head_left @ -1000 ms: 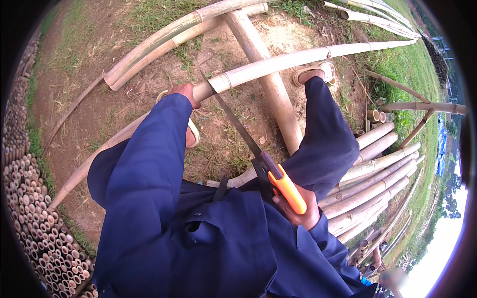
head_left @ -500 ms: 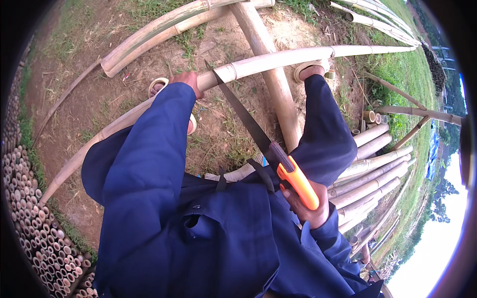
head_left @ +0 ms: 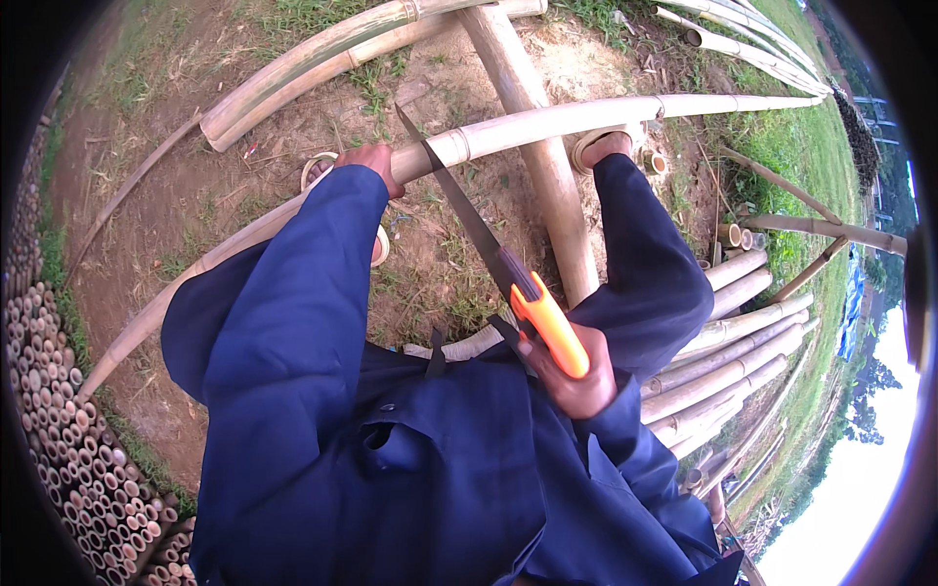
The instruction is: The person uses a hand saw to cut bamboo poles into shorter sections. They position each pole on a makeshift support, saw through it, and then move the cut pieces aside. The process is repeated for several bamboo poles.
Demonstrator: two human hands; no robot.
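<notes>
A long bamboo pole (head_left: 547, 124) runs from the lower left to the far right, lying across a thicker bamboo log (head_left: 564, 210). My left hand (head_left: 376, 164) is closed around the pole, left of the log. Just right of that hand, the dark blade of a handsaw (head_left: 473, 227) crosses the pole, its tip reaching past the far side. My right hand (head_left: 578, 379) grips the saw's orange handle (head_left: 553, 330) near my lap. Whether the blade has cut into the bamboo cannot be made out.
Two bamboo poles (head_left: 322, 61) lie at the far left. Stacked cut bamboo tubes (head_left: 88, 469) fill the lower left edge. More poles (head_left: 733, 376) are piled at the right, beside a bamboo frame (head_left: 831, 227). My sandalled feet (head_left: 604, 146) rest on bare soil near the pole.
My right hand has moved left and slightly up with the saw, and the blade has slid farther across the pole. My left hand keeps its grip in nearly the same place.
</notes>
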